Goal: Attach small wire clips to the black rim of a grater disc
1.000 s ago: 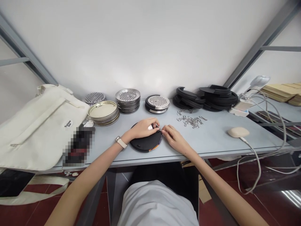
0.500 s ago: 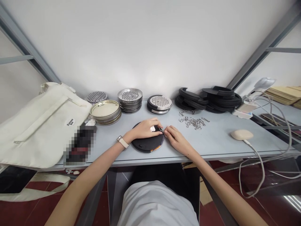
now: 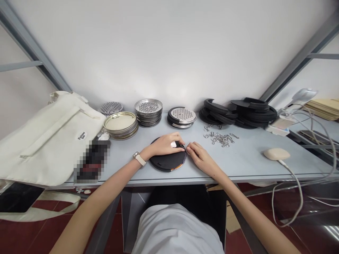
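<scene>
A round black disc-shaped case (image 3: 168, 160) lies on the table before me, with a strip of orange and purple along its right rim. My left hand (image 3: 169, 144) rests across its top, fingers and thumb closed on the right edge. At that edge my right hand (image 3: 200, 157) is closed in a pinch, close to the left fingertips. A small shiny metal clip (image 3: 182, 145) shows between the hands, mostly hidden by fingers. Several similar metal clips (image 3: 221, 139) lie loose in a pile to the right.
Along the wall stand stacked metal lids (image 3: 120, 123), perforated grater discs (image 3: 148, 109), a grater in a black holder (image 3: 182, 114) and black round plastic parts (image 3: 254, 113). A cream bag (image 3: 50, 141) lies left; a white corded device (image 3: 277, 153) lies right.
The view has shifted slightly, so the things on the table appear a little further right. Both hands stay at the case's right rim, with only slight finger movement.
</scene>
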Action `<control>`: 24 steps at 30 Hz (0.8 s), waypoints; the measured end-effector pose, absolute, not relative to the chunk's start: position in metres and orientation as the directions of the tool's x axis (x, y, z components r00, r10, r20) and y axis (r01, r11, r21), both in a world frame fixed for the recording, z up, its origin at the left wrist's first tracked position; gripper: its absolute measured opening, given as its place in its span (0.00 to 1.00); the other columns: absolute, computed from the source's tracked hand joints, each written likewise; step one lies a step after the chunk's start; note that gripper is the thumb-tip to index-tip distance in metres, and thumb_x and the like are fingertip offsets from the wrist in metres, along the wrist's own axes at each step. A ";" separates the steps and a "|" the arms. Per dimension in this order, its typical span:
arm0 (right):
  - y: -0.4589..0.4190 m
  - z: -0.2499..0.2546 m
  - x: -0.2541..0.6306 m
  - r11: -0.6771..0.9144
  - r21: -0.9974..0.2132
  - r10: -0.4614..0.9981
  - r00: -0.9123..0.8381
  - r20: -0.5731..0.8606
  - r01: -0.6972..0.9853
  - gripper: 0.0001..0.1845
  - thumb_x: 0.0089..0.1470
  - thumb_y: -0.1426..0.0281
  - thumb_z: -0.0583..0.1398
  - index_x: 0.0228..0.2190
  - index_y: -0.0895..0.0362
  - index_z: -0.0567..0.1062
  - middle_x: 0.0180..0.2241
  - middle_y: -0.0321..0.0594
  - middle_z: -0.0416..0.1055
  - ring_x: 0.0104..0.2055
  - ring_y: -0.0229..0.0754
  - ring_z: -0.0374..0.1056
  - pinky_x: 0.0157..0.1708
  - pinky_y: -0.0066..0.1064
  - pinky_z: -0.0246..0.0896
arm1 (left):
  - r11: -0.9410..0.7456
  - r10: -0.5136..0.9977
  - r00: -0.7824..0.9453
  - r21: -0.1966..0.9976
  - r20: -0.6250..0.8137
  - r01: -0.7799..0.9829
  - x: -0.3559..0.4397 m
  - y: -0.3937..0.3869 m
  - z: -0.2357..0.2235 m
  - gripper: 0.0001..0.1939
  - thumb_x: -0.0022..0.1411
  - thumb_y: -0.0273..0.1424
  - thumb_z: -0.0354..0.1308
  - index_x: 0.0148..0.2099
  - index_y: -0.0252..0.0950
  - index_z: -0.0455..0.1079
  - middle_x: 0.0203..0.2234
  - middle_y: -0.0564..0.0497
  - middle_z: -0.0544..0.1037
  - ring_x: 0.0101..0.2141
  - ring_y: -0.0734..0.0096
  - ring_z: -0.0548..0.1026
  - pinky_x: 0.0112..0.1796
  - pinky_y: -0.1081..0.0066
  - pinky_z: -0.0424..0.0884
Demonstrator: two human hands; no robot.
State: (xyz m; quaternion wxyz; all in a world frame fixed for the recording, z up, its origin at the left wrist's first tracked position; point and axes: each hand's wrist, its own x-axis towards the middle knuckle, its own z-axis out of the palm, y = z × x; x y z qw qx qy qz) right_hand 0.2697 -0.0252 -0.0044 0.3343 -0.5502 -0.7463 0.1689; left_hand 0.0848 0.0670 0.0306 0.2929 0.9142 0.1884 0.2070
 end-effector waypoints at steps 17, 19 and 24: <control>-0.027 -0.004 0.267 0.333 -0.639 0.936 -0.163 0.310 0.693 0.15 0.63 0.65 0.48 0.25 0.54 0.62 0.29 0.38 0.61 0.33 0.41 0.61 0.37 0.35 0.58 | -0.782 0.443 0.852 0.586 0.281 0.213 0.085 0.066 0.032 0.10 0.60 0.34 0.56 0.43 0.37 0.70 0.38 0.50 0.71 0.39 0.70 0.71 0.43 0.70 0.66; -0.026 -0.006 0.267 0.339 -0.634 0.933 -0.166 0.318 0.695 0.13 0.62 0.66 0.48 0.25 0.54 0.62 0.29 0.38 0.61 0.33 0.41 0.61 0.36 0.35 0.58 | -0.783 0.441 0.852 0.585 0.282 0.211 0.085 0.066 0.031 0.10 0.60 0.34 0.56 0.43 0.37 0.70 0.38 0.50 0.71 0.39 0.70 0.71 0.42 0.70 0.66; -0.026 -0.006 0.267 0.348 -0.620 0.930 -0.177 0.322 0.703 0.11 0.61 0.69 0.49 0.26 0.54 0.62 0.29 0.38 0.62 0.33 0.42 0.61 0.35 0.35 0.59 | -0.777 0.455 0.849 0.586 0.269 0.231 0.085 0.066 0.031 0.10 0.59 0.34 0.57 0.43 0.37 0.70 0.39 0.50 0.71 0.40 0.70 0.71 0.43 0.70 0.66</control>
